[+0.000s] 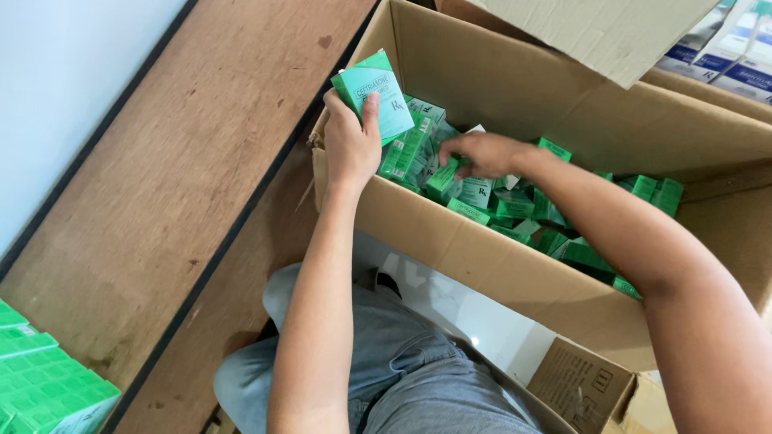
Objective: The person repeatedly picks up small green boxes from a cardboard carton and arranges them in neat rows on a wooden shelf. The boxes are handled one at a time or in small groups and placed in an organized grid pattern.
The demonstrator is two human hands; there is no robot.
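Over the near wall of a large cardboard carton (pixel 498 265) we reach with both hands. Our left hand (pixel 351 147) is closed around a small green box (pixel 375 92), thumb on its face, lifting it upright above the carton's corner, apparently so it clears the rim. Our right hand (pixel 481 153) dips lower inside, fingers curled down onto the loose pile of matching green boxes (pixel 515 210); whether it has one pinched we cannot tell, since the fingertips are hidden. The pile lies jumbled, boxes tilted every way, just beneath and beyond the right hand. Left of our left hand runs a brown wooden worktop (pixel 177 177), with a stack of green boxes (pixel 44 386) at its near corner. An open carton flap (pixel 595 32) overhangs beyond our hands, and our knees sit below.
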